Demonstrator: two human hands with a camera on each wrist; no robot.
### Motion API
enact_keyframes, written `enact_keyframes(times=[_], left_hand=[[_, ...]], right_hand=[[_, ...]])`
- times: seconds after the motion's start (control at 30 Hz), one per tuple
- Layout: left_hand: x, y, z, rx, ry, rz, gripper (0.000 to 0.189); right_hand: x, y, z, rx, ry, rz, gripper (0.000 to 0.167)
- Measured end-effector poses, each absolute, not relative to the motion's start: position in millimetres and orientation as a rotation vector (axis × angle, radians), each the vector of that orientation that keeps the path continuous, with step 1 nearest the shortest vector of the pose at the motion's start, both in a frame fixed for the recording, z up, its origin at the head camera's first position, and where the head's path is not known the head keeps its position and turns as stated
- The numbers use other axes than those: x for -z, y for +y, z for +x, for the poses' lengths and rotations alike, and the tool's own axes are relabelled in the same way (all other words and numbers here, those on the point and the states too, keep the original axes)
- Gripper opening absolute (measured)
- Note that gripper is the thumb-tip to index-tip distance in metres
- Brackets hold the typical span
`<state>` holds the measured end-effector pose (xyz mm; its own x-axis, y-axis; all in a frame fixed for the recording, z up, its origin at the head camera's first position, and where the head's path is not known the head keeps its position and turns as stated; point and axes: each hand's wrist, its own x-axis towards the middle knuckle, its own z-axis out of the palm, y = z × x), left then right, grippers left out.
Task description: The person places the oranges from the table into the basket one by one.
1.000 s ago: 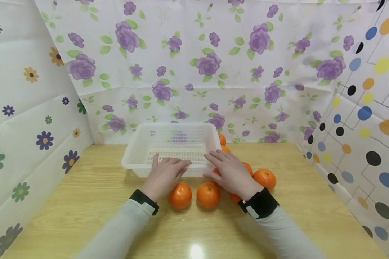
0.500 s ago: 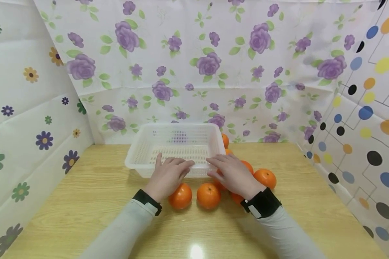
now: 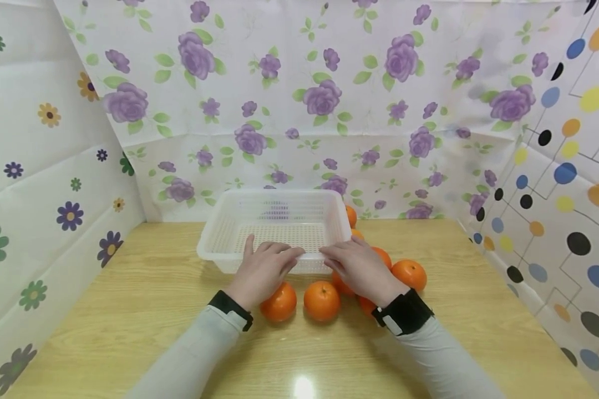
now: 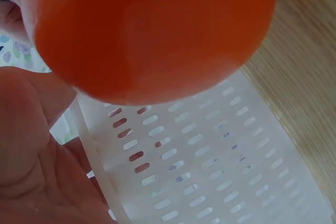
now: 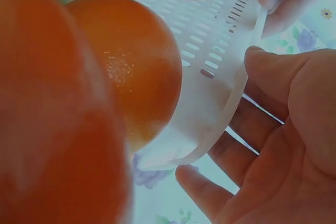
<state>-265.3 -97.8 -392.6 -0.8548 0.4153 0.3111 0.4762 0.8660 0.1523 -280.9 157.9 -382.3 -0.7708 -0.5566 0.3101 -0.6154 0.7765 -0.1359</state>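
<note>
A white plastic basket (image 3: 274,266) with slotted walls stands upright toward the back of the table, nothing lying inside. My left hand (image 3: 264,270) holds its front rim near the middle, fingers over the inside and thumb outside. Close to the front right corner, my right hand (image 3: 361,269) grips the same rim; the right wrist view shows the thumb (image 5: 268,72) on the outer side and fingers beyond the rim. One orange (image 3: 278,302) sits beside my left wrist and another orange (image 3: 321,301) between the wrists. More oranges lie partly hidden under and behind my right hand.
At the right of the group is an orange (image 3: 409,275). Another orange (image 3: 351,216) sits behind the basket's right side. The wooden table (image 3: 130,310) ends at a flowered cloth (image 3: 289,111) behind, with patterned cloths at both sides.
The basket has slid a little to the right, with both hands on its rim. My right thumb has drawn in toward the rim. The two front oranges have stayed in place.
</note>
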Motion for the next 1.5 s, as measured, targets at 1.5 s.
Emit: enact_keyframes(times=[1.5], left_hand=[[387, -133, -214, 0.348, -2.486, -0.987, 0.052]], right_hand=[[371, 179, -278, -0.316, -2.760, 0.823, 0.010]])
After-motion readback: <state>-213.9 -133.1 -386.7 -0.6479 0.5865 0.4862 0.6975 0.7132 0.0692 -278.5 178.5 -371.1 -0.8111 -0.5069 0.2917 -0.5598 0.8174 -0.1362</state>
